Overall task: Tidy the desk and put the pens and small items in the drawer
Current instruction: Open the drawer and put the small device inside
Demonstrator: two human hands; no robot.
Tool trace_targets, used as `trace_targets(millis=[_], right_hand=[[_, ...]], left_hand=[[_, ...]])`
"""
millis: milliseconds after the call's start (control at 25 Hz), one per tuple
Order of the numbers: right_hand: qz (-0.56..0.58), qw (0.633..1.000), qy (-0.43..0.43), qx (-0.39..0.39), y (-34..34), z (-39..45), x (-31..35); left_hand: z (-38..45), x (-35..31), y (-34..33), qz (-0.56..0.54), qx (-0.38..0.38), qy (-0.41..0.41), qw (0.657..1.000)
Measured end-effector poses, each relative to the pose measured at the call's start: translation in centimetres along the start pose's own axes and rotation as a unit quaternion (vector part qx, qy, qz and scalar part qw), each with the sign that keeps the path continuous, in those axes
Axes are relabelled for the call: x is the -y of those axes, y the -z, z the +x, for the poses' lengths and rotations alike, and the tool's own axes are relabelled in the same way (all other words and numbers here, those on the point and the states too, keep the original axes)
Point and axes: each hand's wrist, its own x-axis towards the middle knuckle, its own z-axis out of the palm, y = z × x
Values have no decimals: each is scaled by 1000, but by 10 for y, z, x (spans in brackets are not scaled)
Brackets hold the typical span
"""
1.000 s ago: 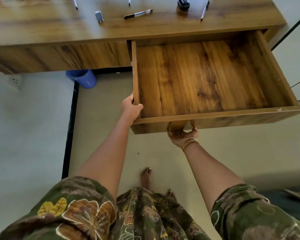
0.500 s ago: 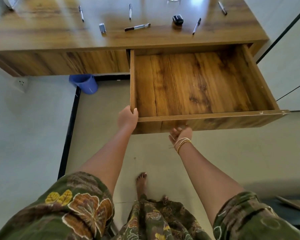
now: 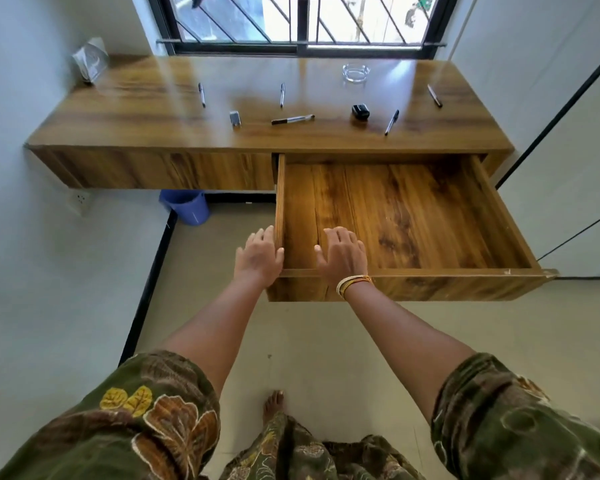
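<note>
The wooden drawer (image 3: 430, 273) stands pulled out on the right, with nothing inside. My left hand (image 3: 258, 256) hovers open beside its front left corner. My right hand (image 3: 343, 252), open with fingers spread, is over the drawer's front rim. On the desk top (image 3: 153, 112) lie several pens: a pen at the left (image 3: 201, 94), a middle pen (image 3: 282, 94), a black-capped marker (image 3: 292, 119), a dark pen (image 3: 392, 122) and a pen at the far right (image 3: 434, 95). A small silver item (image 3: 235, 118) and a small black item (image 3: 360, 111) lie among them.
A glass ashtray (image 3: 356, 72) sits near the window at the back. A clear stand (image 3: 90, 62) is at the desk's back left corner. A blue bucket (image 3: 185, 206) stands on the floor under the desk. White walls close in on both sides.
Both hands have let go of the drawer and risen above its front rim, fingers spread. My view has tilted up, showing the whole desk top and the window.
</note>
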Motion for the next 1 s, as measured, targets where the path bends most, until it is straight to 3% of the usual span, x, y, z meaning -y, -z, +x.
trace_targets(millis=[120,360,760,1000], right_hand=[[-45,997,54,33,-5,37,13],[-48,995,71,46,-34,147,74],[67,997,31,14,-92,317,178],[143,987,-69,23,-110,386,213]], left_hand=[[34,12,19,62,-28,-40,997],[141,61,49,52,-23,-36,998],[331,150,105,56,13,-23,998],[385,171,90,32,27,-15,999]])
